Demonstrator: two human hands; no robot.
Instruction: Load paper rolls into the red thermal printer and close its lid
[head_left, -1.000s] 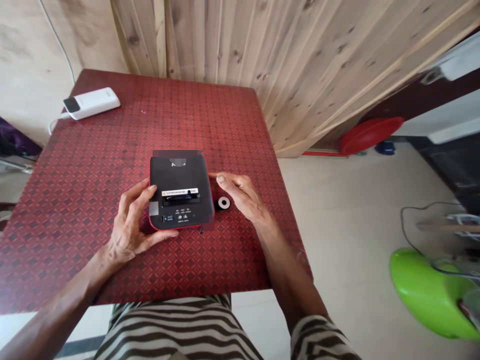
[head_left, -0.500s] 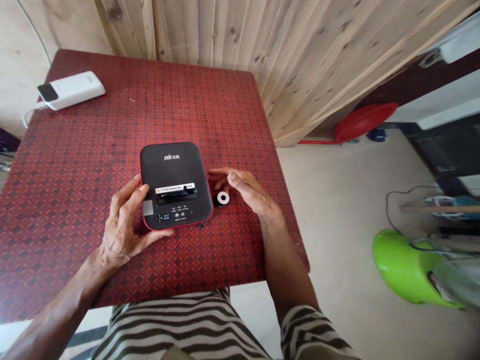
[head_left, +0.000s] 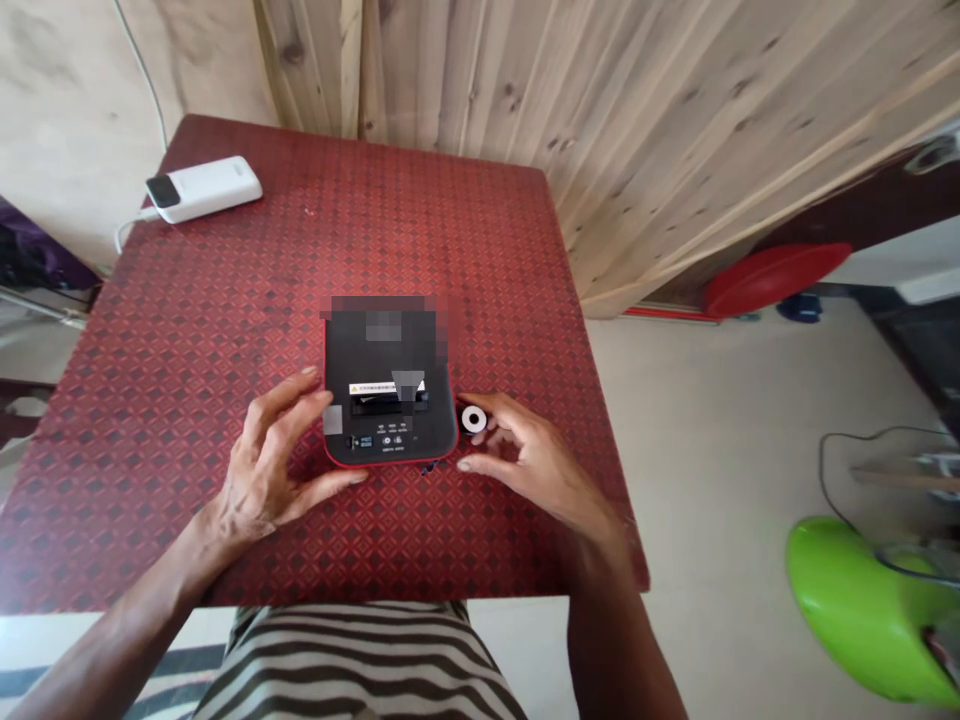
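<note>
A black receipt printer [head_left: 390,365] with a red lower rim lies on the red patterned table. Its top has a slot, a white warning strip and small buttons; square blocks blur its far part. My left hand [head_left: 274,455] is at its near left corner, fingertips on the left edge and thumb along the front edge. Against the printer's right side is a small paper roll [head_left: 482,424] with a white end and dark core. My right hand [head_left: 532,450] has its fingers curled about the roll, while the thumb points apart toward the printer's near right corner.
A white power bank [head_left: 214,189] with a cable lies at the table's [head_left: 420,220] far left. A wooden plank wall [head_left: 480,80] stands behind the table. On the floor to the right are a green plastic stool or tub [head_left: 847,610] and a red basin [head_left: 780,278].
My right hand has gone from spread fingers beside the paper roll to fingers curled about it, thumb now lower. My left hand stays at the printer's corner. The whole view has shifted.
</note>
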